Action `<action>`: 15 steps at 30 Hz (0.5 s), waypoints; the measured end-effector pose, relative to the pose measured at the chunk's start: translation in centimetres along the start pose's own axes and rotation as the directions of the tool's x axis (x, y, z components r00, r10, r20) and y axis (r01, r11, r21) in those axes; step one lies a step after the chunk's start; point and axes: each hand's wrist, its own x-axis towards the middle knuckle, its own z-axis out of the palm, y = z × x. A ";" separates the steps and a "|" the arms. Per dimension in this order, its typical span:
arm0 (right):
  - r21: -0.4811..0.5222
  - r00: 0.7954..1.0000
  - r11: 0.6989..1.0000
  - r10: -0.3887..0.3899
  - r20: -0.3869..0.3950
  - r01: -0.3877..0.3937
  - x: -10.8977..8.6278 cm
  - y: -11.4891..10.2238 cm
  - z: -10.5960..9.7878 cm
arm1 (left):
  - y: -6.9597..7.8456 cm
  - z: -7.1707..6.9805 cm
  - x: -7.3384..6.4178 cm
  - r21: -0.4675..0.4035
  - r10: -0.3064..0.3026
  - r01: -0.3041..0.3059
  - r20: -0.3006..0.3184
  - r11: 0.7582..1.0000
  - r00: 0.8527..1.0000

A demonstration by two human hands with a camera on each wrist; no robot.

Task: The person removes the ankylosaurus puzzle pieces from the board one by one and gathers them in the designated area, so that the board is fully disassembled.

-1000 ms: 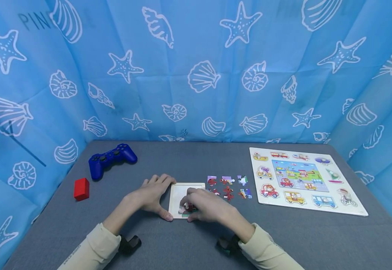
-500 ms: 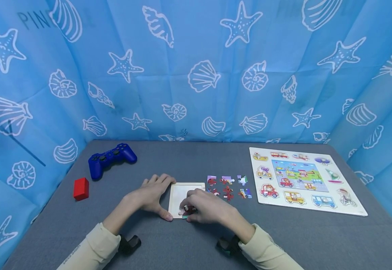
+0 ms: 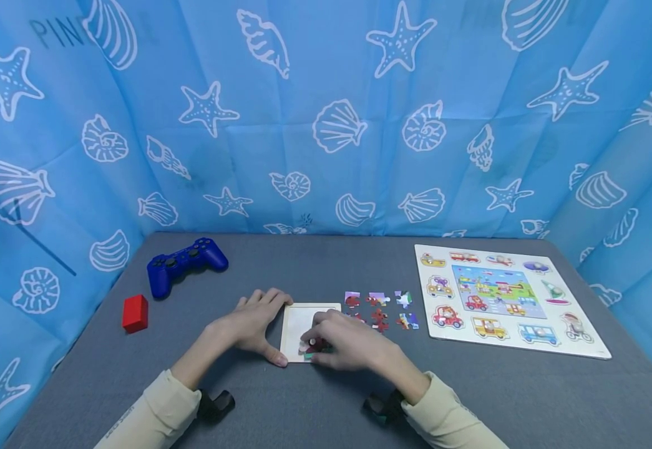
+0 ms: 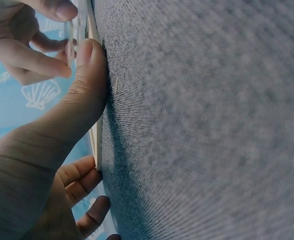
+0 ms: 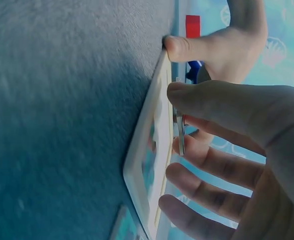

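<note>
A small shallow white puzzle tray (image 3: 299,324) with a raised rim lies flat on the table. My left hand (image 3: 255,327) holds it by the left side, thumb at the near corner and fingertips at the far corner. Over its near right part, my right hand (image 3: 345,340) pinches a jigsaw piece (image 5: 180,131) between thumb and fingers. This piece shows edge-on just above the tray in the right wrist view. Dark red, white and green artwork (image 3: 316,347) shows under the right fingers, partly hidden. Several loose jigsaw pieces (image 3: 379,317) lie right of the tray, in two rows.
A large white picture board (image 3: 435,327) with vehicle shapes lies at the right. A blue game controller (image 3: 187,265) and a red block (image 3: 135,314) are at the left. Blue shell-patterned curtain (image 3: 326,156) surrounds the grey table (image 3: 281,405).
My right hand shifts very slightly over the tray, still with the jigsaw piece in its fingers. My left hand and the tray stay in place.
</note>
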 end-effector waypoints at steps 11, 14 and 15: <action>-0.047 0.996 0.997 0.056 -0.069 -0.060 -2.5 1.4 -1.4 | 0.0 0.0 0.0 -0.001 -0.011 0.011 0.008 1.000 1.000; -0.059 0.992 0.995 0.076 -0.098 -0.082 -3.7 2.4 -1.6 | 0.1 0.0 0.0 -0.007 -0.010 0.010 0.007 1.000 1.000; -0.065 0.991 0.994 0.083 -0.105 -0.090 -4.0 2.7 -1.6 | 0.1 -0.1 -0.1 -0.010 -0.010 0.010 0.008 1.000 1.000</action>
